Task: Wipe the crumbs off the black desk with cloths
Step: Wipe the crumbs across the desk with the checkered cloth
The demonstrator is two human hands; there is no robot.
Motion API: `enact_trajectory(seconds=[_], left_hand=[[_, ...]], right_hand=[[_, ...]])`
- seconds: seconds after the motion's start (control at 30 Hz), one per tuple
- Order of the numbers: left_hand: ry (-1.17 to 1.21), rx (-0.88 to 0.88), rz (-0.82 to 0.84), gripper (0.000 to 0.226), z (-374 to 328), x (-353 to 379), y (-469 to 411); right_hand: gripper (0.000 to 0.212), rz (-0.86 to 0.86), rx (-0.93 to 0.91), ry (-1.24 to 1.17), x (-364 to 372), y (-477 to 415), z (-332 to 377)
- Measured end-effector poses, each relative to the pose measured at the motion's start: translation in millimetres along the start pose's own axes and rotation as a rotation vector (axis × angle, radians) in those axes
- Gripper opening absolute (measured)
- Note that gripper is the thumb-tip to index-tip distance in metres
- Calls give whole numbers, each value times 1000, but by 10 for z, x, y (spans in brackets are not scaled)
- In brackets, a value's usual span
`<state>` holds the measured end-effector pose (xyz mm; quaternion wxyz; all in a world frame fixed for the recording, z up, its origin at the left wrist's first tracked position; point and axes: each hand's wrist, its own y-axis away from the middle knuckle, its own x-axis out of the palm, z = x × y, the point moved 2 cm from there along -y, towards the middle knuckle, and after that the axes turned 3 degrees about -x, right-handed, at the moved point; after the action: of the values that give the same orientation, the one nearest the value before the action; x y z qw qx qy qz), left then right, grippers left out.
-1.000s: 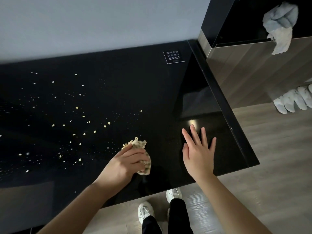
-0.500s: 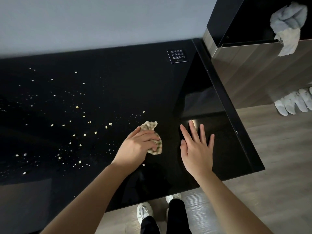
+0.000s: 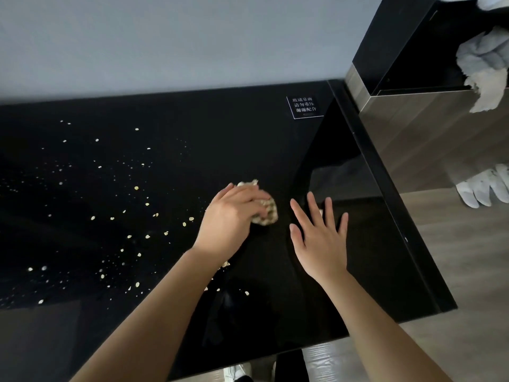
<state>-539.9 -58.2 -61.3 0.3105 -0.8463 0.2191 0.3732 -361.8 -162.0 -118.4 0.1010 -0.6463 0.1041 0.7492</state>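
The left hand sits just left of the frame's centre, fingers curled over one small crumpled beige cloth, gripping it and pressing it onto the black table. The cloth pokes out above and to the right of the knuckles. Just to its right, and apart from it, the right hand lies flat on the table with all five fingers straight and spread, holding nothing.

Both bare forearms run down to the bottom edge of the frame. Pale crumbs lie scattered over the left half of the table (several dozen, too many and too small to count exactly), thickest from the middle left down to the lower left. A few more lie beside and below the left forearm. The glossy part of the table around and to the right of the right hand shows none.

Near the table's upper right corner lies one small dark label with three lines of white characters. A grey wall runs behind the table along the top. In the upper right of the frame a second cloth, grey and white, hangs over the edge of a dark cabinet. Below it, at the right edge, white slippers show; their number is unclear. Wooden floor fills the lower right.
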Motion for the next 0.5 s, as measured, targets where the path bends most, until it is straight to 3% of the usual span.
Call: enact_trajectory(seconds=[0.17, 0.5], left_hand=[[-79, -47, 176, 36, 238, 347, -270], [-77, -135, 106, 31, 314, -222, 693]], right_hand=[[54, -15, 13, 13, 23, -162, 62], [53, 9, 1, 20, 13, -155, 49]])
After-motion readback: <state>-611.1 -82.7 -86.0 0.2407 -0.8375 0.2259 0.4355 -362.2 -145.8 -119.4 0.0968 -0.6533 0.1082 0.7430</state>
